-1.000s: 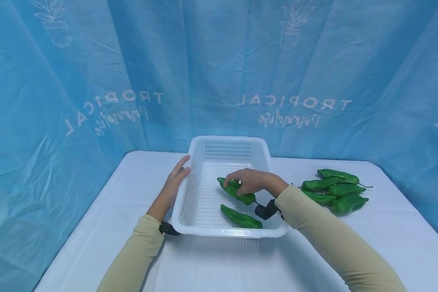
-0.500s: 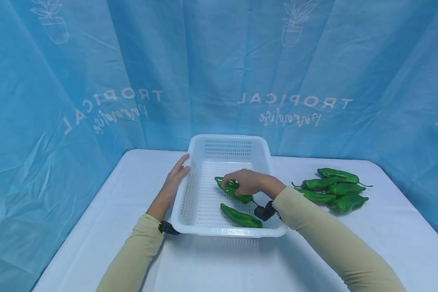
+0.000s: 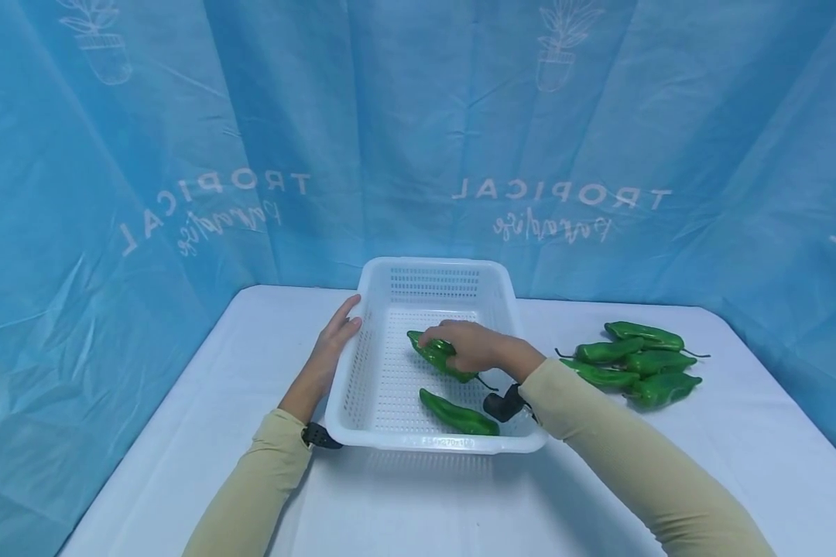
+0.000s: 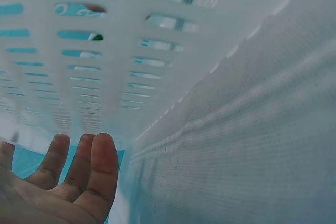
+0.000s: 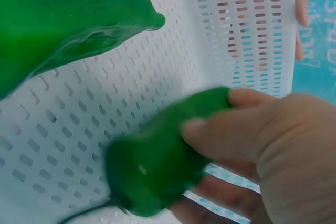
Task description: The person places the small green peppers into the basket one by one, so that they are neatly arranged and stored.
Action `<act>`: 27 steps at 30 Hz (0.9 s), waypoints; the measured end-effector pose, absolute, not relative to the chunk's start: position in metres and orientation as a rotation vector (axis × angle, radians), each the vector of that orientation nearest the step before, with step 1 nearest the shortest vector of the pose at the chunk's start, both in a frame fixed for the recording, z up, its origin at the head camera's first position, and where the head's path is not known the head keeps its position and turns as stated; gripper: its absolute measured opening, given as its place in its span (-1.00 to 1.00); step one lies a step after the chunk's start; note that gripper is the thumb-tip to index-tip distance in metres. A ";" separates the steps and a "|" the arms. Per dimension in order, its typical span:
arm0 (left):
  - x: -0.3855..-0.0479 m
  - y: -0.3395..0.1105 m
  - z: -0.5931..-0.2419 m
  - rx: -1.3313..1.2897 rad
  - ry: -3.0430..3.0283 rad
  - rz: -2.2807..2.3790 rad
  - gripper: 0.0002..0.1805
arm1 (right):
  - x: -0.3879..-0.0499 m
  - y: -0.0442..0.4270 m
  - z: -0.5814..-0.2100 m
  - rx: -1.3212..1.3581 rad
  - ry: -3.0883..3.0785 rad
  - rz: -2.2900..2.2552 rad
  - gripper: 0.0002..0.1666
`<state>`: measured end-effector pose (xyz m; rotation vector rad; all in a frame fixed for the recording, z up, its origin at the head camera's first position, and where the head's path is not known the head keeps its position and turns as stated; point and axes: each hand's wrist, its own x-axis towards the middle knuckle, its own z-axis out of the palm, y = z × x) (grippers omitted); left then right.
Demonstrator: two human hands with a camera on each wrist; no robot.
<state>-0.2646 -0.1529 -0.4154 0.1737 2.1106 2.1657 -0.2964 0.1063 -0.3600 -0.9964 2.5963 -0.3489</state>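
One green pepper (image 3: 435, 360) is pinched in my right hand (image 3: 470, 346), inside the basket (image 3: 390, 442), midway between its side edges; my left hand (image 3: 330, 342) lies, fingers extended, at the left edge. I'd expect the pepper light, firm, slick: best held mid-body.

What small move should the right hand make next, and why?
Probably set the held pepper down on the floor of the white basket and let go, because the right hand holds it inside the basket, where another pepper lies.

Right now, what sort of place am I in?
Perhaps a makeshift recording booth: printed blue curtains hang behind and beside a white table with a white basket and green peppers.
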 end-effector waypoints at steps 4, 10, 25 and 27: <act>-0.265 -0.153 -0.417 0.156 2.109 2.168 -0.38 | -0.296 0.105 -0.361 -0.994 2.600 -0.314 -0.38; -0.264 -0.153 -0.420 0.165 2.098 2.167 -0.39 | -0.298 0.109 -0.365 -0.852 2.402 -0.334 -0.37; -0.265 -0.155 -0.418 0.204 2.116 2.169 -0.39 | -0.291 0.104 -0.359 -0.984 2.366 -0.421 -0.46; -0.265 -0.155 -0.418 0.199 2.117 2.171 -0.38 | -0.290 0.103 -0.358 -1.023 2.390 -0.414 -0.44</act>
